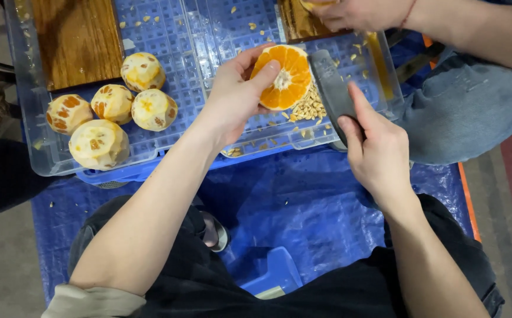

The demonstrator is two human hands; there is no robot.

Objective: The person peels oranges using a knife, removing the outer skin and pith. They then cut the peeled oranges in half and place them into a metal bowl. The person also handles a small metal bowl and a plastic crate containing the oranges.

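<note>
In tray: clear tray (32,141) holds five peeled oranges (113,103), seed pile (309,107).
Left hand (235,97): clamped on orange half (282,78), over tray.
Right hand (376,150): closed round knife (332,94).

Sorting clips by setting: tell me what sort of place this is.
Probably an informal fruit-prep spot at floor level: peeled oranges in a clear tray, a seed pile, blue tarp underneath.
</note>
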